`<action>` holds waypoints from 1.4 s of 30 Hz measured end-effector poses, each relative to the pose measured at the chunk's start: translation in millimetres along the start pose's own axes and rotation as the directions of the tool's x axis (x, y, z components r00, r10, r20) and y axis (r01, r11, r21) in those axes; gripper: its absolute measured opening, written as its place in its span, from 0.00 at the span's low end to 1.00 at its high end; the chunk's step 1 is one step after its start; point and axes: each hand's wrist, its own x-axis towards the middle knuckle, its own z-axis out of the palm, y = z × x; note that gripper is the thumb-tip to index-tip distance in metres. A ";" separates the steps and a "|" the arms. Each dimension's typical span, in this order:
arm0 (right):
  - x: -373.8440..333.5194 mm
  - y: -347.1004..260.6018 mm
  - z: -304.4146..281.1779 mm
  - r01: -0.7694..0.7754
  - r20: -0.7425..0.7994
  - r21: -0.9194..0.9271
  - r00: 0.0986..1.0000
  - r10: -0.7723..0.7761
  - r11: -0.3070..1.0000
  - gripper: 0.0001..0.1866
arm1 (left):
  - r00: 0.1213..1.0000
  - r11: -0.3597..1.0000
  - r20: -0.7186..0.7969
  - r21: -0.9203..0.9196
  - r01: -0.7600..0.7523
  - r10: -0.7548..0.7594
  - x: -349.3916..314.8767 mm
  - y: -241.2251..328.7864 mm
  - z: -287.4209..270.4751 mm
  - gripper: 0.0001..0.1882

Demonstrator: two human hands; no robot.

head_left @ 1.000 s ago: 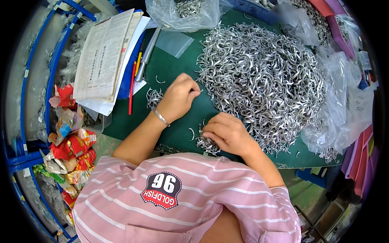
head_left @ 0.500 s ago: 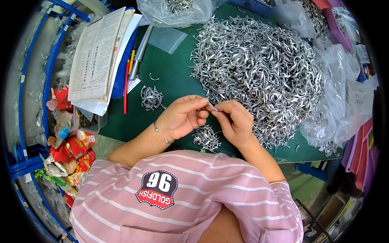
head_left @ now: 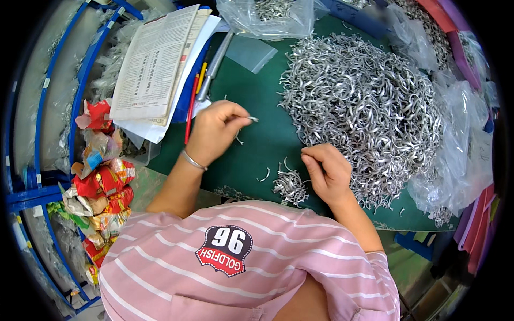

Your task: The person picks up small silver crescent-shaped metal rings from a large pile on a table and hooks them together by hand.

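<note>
My left hand (head_left: 214, 131) pinches one small curved metal strip (head_left: 253, 119) between thumb and forefinger, over the left part of the green table (head_left: 257, 85). It covers the small cluster of strips on that side; only a few ends peek out. My right hand (head_left: 327, 172) is curled with its fingertips together beside the large heap of silvery curved strips (head_left: 364, 117); anything in its pinch is too small to make out. Between me and my hands a smaller pile of strips (head_left: 289, 187) sits close to the table's near edge, with a loose strip (head_left: 263, 175) left of it.
Newspapers (head_left: 152, 69) lie on a blue folder at the left, beside a red pencil (head_left: 191, 109) and a grey tapered tool (head_left: 217, 64). A flat clear bag (head_left: 250, 53) and a bag of strips (head_left: 273, 27) are farther back. Crumpled plastic (head_left: 455, 155) borders the heap.
My hands have parted. The left one has moved away to the left with a strip, over the left cluster; the right stays near the heap. The whole view has shifted somewhat.
</note>
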 end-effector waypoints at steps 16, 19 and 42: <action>3.0 0.3 0.3 0.013 0.026 0.000 1.000 -0.013 1.000 0.06 | 0.967 0.929 0.117 0.270 -0.251 0.227 50.8 -8.3 59.5 0.08; 4.0 1.6 -1.6 0.005 0.020 -0.002 1.000 -0.005 1.000 0.07 | 0.975 0.935 0.167 0.298 -0.191 0.146 53.7 -9.4 63.3 0.08; 2.2 4.0 -2.1 0.000 0.020 -0.010 1.000 0.000 1.000 0.07 | 0.988 0.997 0.137 0.045 0.066 -0.071 4.0 8.9 43.5 0.04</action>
